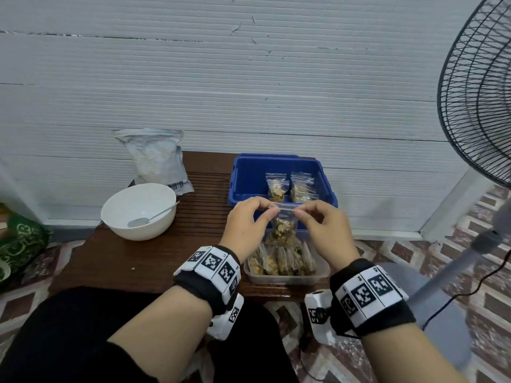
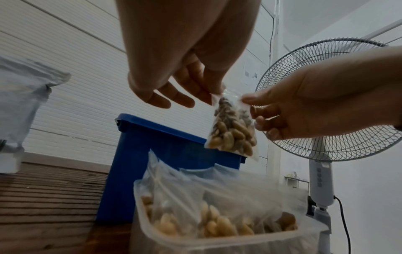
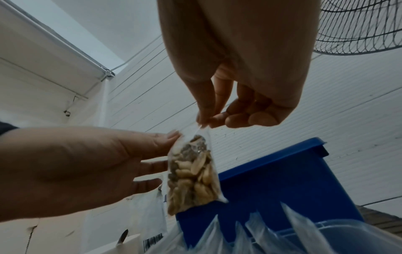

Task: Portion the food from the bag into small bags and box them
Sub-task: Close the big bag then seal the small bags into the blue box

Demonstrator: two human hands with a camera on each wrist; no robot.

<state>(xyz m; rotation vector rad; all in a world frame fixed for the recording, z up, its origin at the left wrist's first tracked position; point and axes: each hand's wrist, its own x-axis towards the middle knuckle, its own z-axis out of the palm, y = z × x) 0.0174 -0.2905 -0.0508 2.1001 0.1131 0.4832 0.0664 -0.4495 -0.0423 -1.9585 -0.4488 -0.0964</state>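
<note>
A small clear bag of nuts (image 1: 282,229) (image 2: 231,129) (image 3: 191,173) hangs above the clear plastic container (image 1: 287,277) (image 2: 217,244). My left hand (image 1: 250,217) (image 2: 185,72) pinches its top left corner and my right hand (image 1: 320,221) (image 3: 234,96) pinches the top right, holding the zip strip stretched between them. The container holds several filled small bags (image 1: 282,262) standing on edge. Behind it the blue box (image 1: 249,178) (image 2: 165,154) (image 3: 282,178) holds two more filled bags (image 1: 290,186). The large grey food bag (image 1: 156,158) leans on the wall at the back left.
A white bowl (image 1: 138,210) with a metal spoon (image 1: 150,218) sits on the brown slatted table (image 1: 116,258) at left. A standing fan (image 1: 481,120) is close on the right, its cord on the tiled floor. A green cloth bundle (image 1: 19,241) lies at the far left.
</note>
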